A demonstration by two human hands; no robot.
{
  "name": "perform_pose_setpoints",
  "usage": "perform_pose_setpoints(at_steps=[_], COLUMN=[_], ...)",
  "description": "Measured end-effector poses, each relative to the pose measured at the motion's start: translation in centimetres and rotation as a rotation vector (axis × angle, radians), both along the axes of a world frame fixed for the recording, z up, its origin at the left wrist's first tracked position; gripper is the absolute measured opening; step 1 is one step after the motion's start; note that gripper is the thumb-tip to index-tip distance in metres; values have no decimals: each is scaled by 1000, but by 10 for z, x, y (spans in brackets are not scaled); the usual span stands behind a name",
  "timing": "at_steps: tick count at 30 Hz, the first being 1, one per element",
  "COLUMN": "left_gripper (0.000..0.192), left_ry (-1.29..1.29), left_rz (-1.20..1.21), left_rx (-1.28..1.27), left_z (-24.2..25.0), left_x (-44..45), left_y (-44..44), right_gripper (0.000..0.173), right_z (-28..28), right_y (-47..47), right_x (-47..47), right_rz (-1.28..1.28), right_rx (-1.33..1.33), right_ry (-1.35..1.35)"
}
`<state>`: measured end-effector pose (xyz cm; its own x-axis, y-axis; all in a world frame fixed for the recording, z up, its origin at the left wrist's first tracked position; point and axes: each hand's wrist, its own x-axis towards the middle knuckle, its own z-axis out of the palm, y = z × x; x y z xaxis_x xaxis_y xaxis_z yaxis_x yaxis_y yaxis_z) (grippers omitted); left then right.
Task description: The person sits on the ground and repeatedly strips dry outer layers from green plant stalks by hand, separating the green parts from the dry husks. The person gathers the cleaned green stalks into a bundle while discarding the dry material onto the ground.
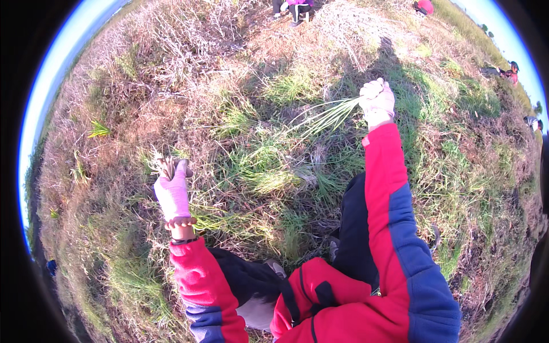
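My left hand [171, 193], in a pale pink knit glove with a darker fingertip part, is closed around a bundle of pale stalks [162, 165]. Their frayed ends stick up above the fist. Green blades [210, 221] show beside that wrist; whether they belong to the bundle I cannot tell. Stretched out farther ahead, my gloved right hand [377, 99] grips a bunch of long green grass-like leaves [332, 115]. The leaves fan out to the left and down over the ground. What lies inside the right fist is hidden.
Dry and green grass [270, 171] covers the ground, with dry straw [360, 25] heaped farther off. A person [298, 8] is at the top edge, another person [510, 73] at the far right. My shadow [386, 60] falls ahead. My shoe [276, 269] rests below me.
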<state>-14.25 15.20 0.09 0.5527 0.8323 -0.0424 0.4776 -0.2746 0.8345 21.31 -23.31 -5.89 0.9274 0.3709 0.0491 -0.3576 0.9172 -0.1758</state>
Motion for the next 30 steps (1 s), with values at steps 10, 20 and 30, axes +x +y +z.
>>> perform_pose_setpoints(at_steps=[10,20,30], left_gripper=[36,30,26], left_ry=[-604,-411,-567], left_rz=[-481,-759,-425], left_rx=[-1082,-1116,-1047], left_z=[-9,4,-18], left_x=[16,20,24], left_y=[-43,-72,-63], right_gripper=[13,14,12], right_z=[55,83,79], right_y=[102,172,161], right_x=[-96,-201,-190], right_rz=[272,707,475], right_rx=[-468,-863,-1176], right_ry=[-124,-693,-444])
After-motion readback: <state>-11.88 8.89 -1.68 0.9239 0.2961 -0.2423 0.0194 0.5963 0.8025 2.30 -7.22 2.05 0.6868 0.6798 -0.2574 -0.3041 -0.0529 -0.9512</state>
